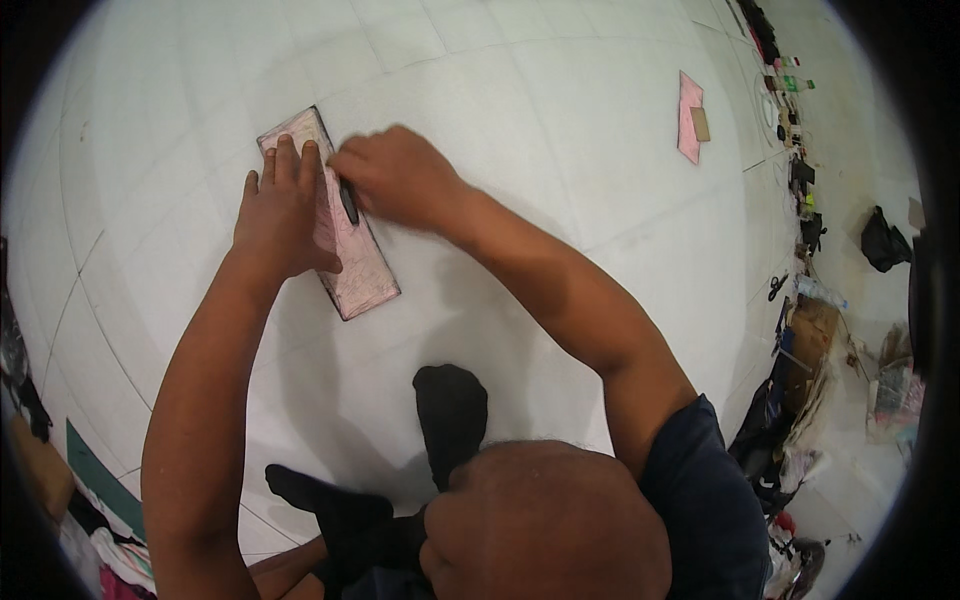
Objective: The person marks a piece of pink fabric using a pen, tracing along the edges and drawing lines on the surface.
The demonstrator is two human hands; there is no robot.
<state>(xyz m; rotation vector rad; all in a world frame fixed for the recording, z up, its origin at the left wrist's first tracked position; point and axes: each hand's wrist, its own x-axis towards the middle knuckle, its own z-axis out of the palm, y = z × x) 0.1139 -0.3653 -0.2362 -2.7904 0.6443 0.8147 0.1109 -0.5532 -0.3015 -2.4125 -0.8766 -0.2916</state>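
Watching through the head camera, I've got the left hand [282, 215] spread over the long pink board [358, 272], fingers splayed across its upper part and thumb reaching toward the lower half. That board lies slanted on the white floor [560, 340], ahead of the feet, with dark lines along its edges. And here's the right hand [400, 175], fingers curled in tight, right at the board's long right edge! A dark, narrow object [349, 202] shows just beneath it, against that same edge; from here I cannot tell whether those fingers grip it. Well off to the right, a smaller pink piece [688, 120] sits with a brown rectangle [700, 124] at its side, and farther over I spot scissors [777, 288].
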